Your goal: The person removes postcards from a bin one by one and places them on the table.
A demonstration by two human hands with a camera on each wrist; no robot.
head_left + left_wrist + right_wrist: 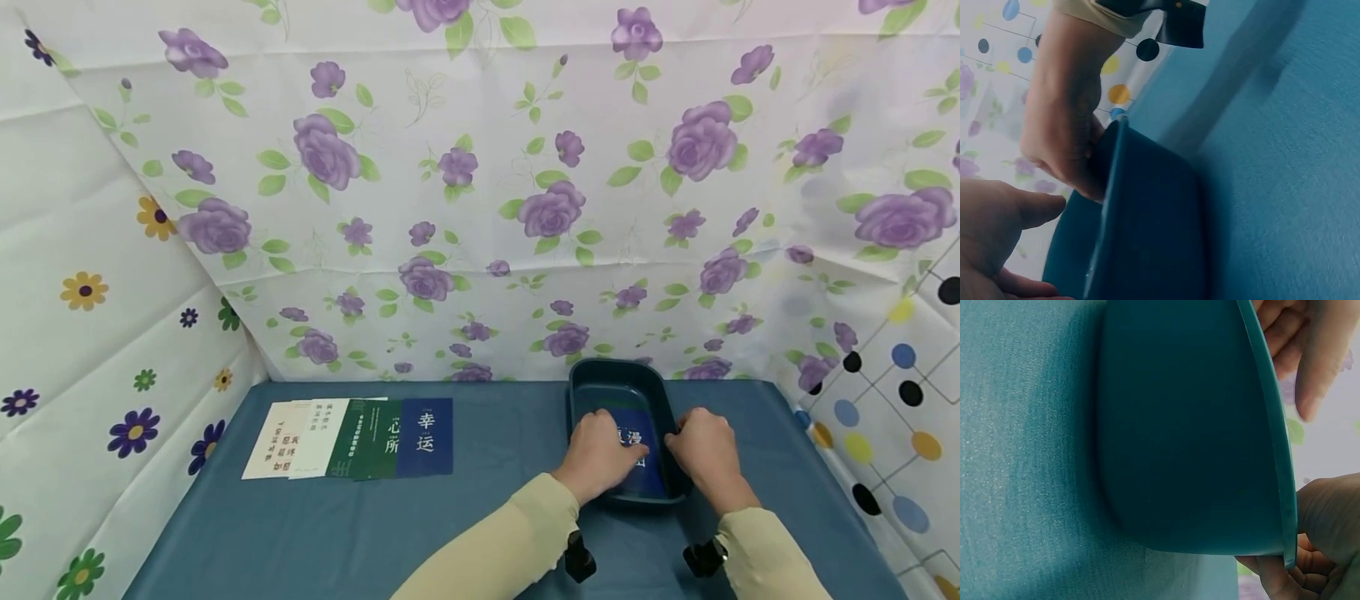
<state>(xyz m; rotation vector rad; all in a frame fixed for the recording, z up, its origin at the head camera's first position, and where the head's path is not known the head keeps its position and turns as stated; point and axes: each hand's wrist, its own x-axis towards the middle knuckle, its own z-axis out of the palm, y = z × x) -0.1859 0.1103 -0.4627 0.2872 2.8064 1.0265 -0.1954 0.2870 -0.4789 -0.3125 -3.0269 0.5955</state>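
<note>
A dark teal plastic bin (628, 375) stands toward the right of the table. Inside lies a blue card (651, 475) with white characters, partly covered by my left hand (600, 454). That hand is over the bin, its thumb stretched out and its fingers loosely bent; nothing shows between them in the left wrist view. My right hand (707, 457) pinches the bin's right rim (1275, 419). From the left wrist view, some right-hand fingers (1096, 178) reach inside over the edge. Most of the bin's inside is hidden from the wrist cameras.
On the left of the table, a row of overlapping cards holds white cards (318, 437), green cards (367, 437) and a blue card (427, 437). A flowered cloth (450, 208) hangs along the back, with patterned cloths at both sides. Black wrist cameras sit below both hands.
</note>
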